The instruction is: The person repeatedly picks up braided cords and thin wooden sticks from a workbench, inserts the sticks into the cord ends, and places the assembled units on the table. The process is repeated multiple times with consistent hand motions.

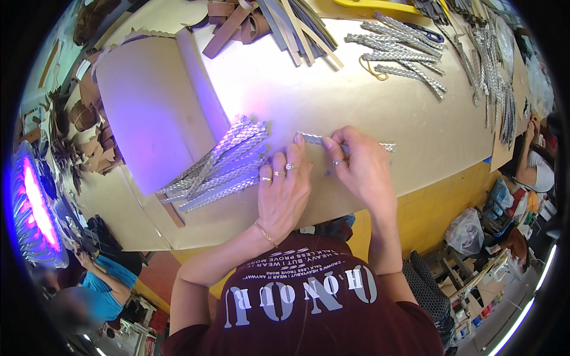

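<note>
A thin silver braided strip (313,139) lies across the table's brown surface in front of me. My right hand (363,165) pinches it between thumb and bent fingers, and its far right end sticks out past the hand. My left hand (285,185), with rings on several fingers, holds the strip's left end down at the fingertips; its thumb is mostly hidden. Left of that hand is a fanned bundle of similar braided strips (222,163), partly lit purple.
Flat brown strips (297,32) and curled brown pieces (237,24) lie at the back. More silver braids (409,50) sit back right beside blue-handled scissors (432,35). A large brown sheet (151,101) and scraps (98,142) are at left. Other people work at both sides.
</note>
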The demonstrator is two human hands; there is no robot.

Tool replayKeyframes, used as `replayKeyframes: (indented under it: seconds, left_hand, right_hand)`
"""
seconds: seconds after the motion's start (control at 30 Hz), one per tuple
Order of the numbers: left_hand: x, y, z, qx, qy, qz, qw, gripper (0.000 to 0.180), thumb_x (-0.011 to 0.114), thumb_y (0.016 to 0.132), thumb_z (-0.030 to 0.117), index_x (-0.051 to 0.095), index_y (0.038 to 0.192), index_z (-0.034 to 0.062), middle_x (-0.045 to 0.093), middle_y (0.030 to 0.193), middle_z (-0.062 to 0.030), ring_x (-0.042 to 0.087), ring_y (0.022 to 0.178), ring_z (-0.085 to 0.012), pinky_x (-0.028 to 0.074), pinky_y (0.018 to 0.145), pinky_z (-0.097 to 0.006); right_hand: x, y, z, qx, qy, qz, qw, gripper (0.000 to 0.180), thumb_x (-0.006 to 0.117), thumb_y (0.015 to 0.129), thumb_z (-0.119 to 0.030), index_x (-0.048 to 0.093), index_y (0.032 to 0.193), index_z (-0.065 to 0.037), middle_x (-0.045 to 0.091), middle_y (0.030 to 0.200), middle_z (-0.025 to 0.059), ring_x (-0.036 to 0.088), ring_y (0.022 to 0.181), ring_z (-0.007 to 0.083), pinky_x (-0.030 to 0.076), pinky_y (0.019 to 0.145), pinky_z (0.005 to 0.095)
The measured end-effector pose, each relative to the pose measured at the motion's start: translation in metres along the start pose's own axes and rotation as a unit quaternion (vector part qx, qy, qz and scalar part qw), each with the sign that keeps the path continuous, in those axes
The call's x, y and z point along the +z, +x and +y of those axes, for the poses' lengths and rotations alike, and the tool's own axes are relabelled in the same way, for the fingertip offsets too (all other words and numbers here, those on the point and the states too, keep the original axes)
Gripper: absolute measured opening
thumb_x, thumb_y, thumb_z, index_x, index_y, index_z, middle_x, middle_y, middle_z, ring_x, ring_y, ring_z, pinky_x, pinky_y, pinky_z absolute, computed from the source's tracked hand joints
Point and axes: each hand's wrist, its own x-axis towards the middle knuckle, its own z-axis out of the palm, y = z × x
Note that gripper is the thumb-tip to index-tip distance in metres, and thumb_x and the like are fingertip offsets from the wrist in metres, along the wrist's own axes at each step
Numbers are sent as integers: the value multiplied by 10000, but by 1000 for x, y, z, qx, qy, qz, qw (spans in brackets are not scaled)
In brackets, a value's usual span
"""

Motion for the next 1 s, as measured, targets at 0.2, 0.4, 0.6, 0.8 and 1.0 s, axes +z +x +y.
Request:
replayKeyframes:
  seconds: [0.2,0.4,0.6,0.8,1.0]
  left_hand:
    - [5,-2,2,-5,-51,43,998,608,675,862,230,492,1406,30,455,1440,-134,439,1330,-288,347,1074,-461]
    - [17,1,7,34,-249,-44,967,727,657,877,262,357,1474,-23,285,1567,-214,253,1468,-347,219,1182,-502]
    - [19,0,8,38,-229,-36,972,757,634,896,322,324,1487,-36,274,1569,-219,262,1462,-346,214,1192,-480]
    - [17,2,8,41,-210,-43,976,770,641,892,319,313,1491,-37,265,1570,-225,264,1458,-349,220,1192,-484]
    - [13,3,9,36,-184,-61,980,773,635,895,382,330,1502,14,275,1573,-200,270,1461,-321,229,1195,-459]
  right_hand:
    - [0,0,-2,16,-11,-11,1000,195,653,919,-238,632,874,-49,663,737,145,654,693,336,494,641,427]
    - [3,-3,3,-1,-32,14,999,232,664,913,-264,637,870,-38,672,720,149,664,676,336,500,641,427]
    - [-24,-6,24,51,14,-46,998,257,687,904,-273,651,855,-24,648,666,156,648,615,314,482,600,398]
    - [-31,-3,31,36,11,-46,998,226,682,908,-260,656,856,-42,637,648,142,636,602,303,472,592,386]
    - [-28,-3,30,39,-7,-38,998,218,680,906,-267,655,848,-58,650,657,119,643,609,297,476,602,389]
